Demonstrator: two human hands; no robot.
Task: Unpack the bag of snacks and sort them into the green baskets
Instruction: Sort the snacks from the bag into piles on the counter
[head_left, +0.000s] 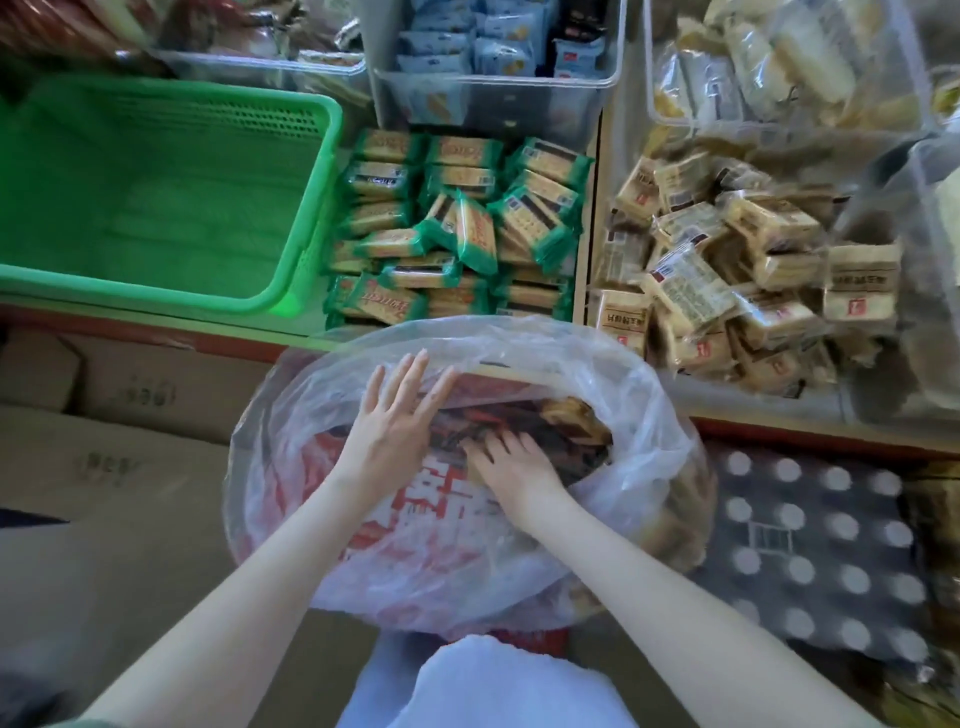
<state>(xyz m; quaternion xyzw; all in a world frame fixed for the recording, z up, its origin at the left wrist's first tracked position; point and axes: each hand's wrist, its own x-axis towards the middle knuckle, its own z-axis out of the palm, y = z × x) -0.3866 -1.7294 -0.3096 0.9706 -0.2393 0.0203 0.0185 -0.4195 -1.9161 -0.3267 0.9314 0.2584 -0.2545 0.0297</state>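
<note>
unpacking is getting under way at lower centre: the left hand (395, 415) is pressing flat-fingered on the clear bag (649, 410) while the right hand (511, 467) is digging into its snacks (566, 415), grip unclear, next needing a lift toward the upper-left green basket (156, 208).

Extends left forearm (249, 587) and right forearm (654, 577), both bare, forward and converging. Holds left hand (393, 415) palm down, fingers straight, slightly spread, pressed flat. Sets right hand (511, 465) just beside it, nearer the body, palm down, fingers bent downward, tips partly hidden. Cannot confirm any right-hand grip.
</note>
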